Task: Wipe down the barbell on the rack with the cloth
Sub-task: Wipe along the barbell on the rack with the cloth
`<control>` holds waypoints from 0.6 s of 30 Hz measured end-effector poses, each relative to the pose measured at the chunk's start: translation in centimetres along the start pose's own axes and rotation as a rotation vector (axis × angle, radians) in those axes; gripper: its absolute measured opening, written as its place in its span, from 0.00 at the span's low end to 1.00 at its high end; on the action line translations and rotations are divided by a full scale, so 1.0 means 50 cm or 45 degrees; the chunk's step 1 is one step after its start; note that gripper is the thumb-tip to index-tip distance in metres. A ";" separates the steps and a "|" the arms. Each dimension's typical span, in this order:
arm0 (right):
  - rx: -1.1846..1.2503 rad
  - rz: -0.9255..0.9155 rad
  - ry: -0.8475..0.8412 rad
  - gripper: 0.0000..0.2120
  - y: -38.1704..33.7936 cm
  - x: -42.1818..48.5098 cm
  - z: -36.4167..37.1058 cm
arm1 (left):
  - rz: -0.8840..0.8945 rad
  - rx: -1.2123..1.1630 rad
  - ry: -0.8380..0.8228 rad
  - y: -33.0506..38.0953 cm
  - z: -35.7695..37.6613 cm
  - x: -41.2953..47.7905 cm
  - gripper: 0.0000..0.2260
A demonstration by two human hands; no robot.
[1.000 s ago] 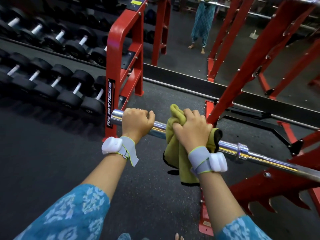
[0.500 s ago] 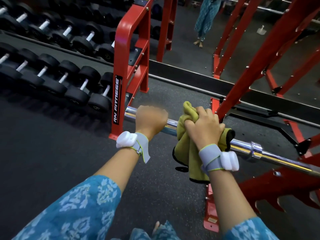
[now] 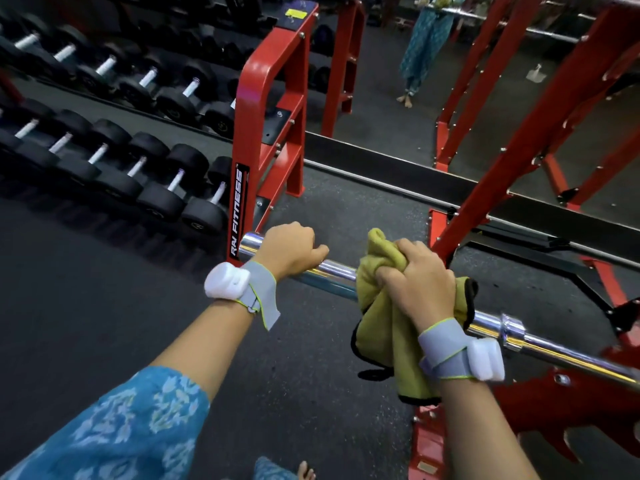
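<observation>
I see the barbell (image 3: pixel 332 271) as polished chrome metal, smooth and mirror-glossy. The cloth (image 3: pixel 381 323) looks like soft, matt fabric with a dark stitched edge. The rack (image 3: pixel 270 98) is red painted metal with a slight sheen. The dumbbells (image 3: pixel 162 202) have matt black, rubbery-looking heads. The floor (image 3: pixel 104 289) reads dark, grainy and matt. A wrist strap (image 3: pixel 258 292) is grey fabric and carries a glossy white plastic pod (image 3: pixel 225 282).

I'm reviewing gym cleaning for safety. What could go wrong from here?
1. The cloth hangs loose below the barbell; its free end might snag on the red rack as the right hand wipes along.
2. The right hand could bump the raised collar farther along.
3. A bare foot shows below; if the left hand lets the barbell slip, it may be hit.
</observation>
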State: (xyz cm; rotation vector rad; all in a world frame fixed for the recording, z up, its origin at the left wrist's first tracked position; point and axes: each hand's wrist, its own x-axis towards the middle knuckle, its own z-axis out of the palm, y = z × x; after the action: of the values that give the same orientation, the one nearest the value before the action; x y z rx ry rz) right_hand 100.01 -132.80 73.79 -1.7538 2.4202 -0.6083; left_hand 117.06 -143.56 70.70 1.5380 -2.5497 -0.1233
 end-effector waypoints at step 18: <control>-0.043 0.289 0.056 0.17 -0.005 -0.003 0.000 | 0.213 0.042 0.856 -0.008 0.079 -0.050 0.16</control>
State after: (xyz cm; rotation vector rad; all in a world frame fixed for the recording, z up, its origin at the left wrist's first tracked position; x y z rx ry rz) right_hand 100.27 -132.71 73.87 -1.4616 2.6232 -0.5879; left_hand 117.86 -141.58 66.52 1.1092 -2.1177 0.3916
